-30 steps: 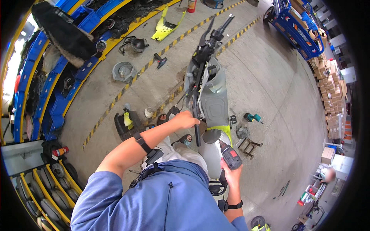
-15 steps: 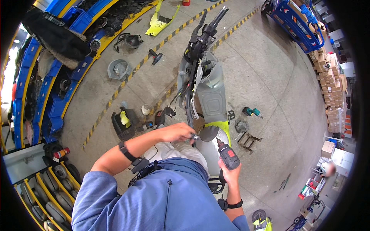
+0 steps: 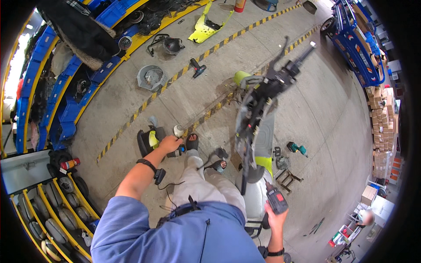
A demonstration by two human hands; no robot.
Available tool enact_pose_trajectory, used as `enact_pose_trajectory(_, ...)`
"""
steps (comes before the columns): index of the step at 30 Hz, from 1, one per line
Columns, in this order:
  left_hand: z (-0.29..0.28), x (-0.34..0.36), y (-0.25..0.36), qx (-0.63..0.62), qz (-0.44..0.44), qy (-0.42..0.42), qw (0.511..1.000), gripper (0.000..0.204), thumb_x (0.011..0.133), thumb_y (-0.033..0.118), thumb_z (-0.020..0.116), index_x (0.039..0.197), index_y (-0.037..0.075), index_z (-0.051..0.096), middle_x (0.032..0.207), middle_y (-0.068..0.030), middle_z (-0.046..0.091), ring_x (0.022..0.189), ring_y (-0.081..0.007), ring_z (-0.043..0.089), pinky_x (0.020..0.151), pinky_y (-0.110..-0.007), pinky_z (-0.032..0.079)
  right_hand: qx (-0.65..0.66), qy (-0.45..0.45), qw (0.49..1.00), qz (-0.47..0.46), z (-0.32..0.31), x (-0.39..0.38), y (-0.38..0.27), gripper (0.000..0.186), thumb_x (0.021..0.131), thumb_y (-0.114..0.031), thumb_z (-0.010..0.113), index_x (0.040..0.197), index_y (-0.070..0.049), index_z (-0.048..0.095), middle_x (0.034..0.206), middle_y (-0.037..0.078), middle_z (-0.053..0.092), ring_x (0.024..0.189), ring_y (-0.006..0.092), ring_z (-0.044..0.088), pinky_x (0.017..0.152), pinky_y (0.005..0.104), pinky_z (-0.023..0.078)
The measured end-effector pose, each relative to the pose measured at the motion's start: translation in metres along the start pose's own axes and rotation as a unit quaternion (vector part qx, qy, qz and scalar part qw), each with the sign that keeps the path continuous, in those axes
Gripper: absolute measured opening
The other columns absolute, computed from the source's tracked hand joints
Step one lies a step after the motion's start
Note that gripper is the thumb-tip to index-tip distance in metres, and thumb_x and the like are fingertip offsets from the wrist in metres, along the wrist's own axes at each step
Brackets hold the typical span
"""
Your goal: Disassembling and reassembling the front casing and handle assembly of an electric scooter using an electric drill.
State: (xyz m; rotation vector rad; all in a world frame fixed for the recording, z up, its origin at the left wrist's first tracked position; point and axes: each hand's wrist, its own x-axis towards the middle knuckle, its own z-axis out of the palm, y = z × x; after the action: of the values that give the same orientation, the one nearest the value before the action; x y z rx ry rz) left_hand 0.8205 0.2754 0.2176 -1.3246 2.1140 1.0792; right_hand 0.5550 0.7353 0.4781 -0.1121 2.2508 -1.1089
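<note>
My right hand (image 3: 276, 217) grips a black and red cordless drill (image 3: 276, 200) beside the scooter's pale seat (image 3: 256, 197), bit pointing forward. My left hand (image 3: 170, 143) reaches out to the left, fingers curled; what they hold, if anything, is hidden. Below it on the floor lie a black plastic housing with a yellow-green panel (image 3: 153, 139) and a white cup-like piece (image 3: 178, 130). The partly stripped scooter has bare handlebars (image 3: 285, 78), a grey footboard (image 3: 264, 131) and a dark round mirror (image 3: 254, 174) near the drill. A black part on a cable (image 3: 220, 153) hangs near my feet.
A teal drill (image 3: 297, 149) and a small metal stand (image 3: 288, 180) are right of the scooter. Ahead lie another drill (image 3: 197, 68), a grey basin (image 3: 151, 78), a headlamp (image 3: 172, 44) and a yellow-green panel (image 3: 209, 26). Blue shelves (image 3: 94, 72) line the left.
My left hand has moved left, away from the mirror, to above the floor parts. The handlebars now point further right, and the view has shifted. The drill stays in my right hand.
</note>
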Motion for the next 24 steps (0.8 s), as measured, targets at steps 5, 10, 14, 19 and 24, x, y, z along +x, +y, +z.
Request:
enact_pose_trajectory(5,0.019,0.084,-0.056,0.098,-0.09,-0.034,0.991,0.054,0.092,0.051,0.055,0.113,0.004,0.072,0.121,-0.0234,0.067,0.116,-0.0406,0.062,0.099,-0.048,0.049,0.02,0.044,0.995,0.088,0.027,0.001,0.003,0.025,0.077,0.002,0.074,0.101,0.003,0.065,0.084,0.008,0.069,0.064,0.0157,0.065,0.06,0.0307,0.054)
enact_pose_trajectory(10,0.026,0.153,-0.093,0.056,-0.136,-0.048,0.988,0.051,0.093,0.048,0.059,0.116,0.003,0.07,0.121,-0.0214,0.067,0.116,-0.0403,0.062,0.098,-0.048,0.05,0.032,0.091,0.989,0.108,0.064,0.017,0.013,0.028,0.077,0.003,0.071,0.104,0.003,0.063,0.085,0.009,0.068,0.06,0.0156,0.063,0.055,0.0302,0.054)
enact_pose_trajectory(14,0.006,0.183,-0.106,0.047,-0.103,-0.031,0.993,0.056,0.091,0.052,0.062,0.12,0.004,0.068,0.123,-0.022,0.066,0.115,-0.0413,0.062,0.097,-0.049,0.05,0.034,0.104,0.985,0.13,0.08,0.018,0.019,0.032,0.08,0.001,0.07,0.11,0.002,0.06,0.087,0.01,0.068,0.06,0.015,0.061,0.055,0.0294,0.052)
enact_pose_trajectory(19,-0.03,0.175,-0.092,0.037,-0.131,-0.012,0.991,0.065,0.089,0.055,0.064,0.119,-0.002,0.068,0.125,-0.0306,0.063,0.119,-0.0437,0.06,0.1,-0.049,0.048,0.061,0.138,0.981,0.125,0.09,-0.003,-0.009,0.029,0.078,0.004,0.071,0.106,0.003,0.063,0.086,0.01,0.068,0.061,0.0151,0.063,0.055,0.0289,0.054)
enact_pose_trajectory(24,-0.054,0.164,-0.132,-0.085,-0.096,-0.039,0.991,0.044,0.093,0.041,0.061,0.105,-0.001,0.07,0.083,-0.0157,0.067,0.074,-0.03,0.065,0.062,-0.042,0.051,0.069,0.147,0.98,0.114,0.076,-0.022,-0.046,0.027,0.079,0.004,0.073,0.105,0.004,0.063,0.087,0.009,0.068,0.063,0.0138,0.063,0.056,0.028,0.053)
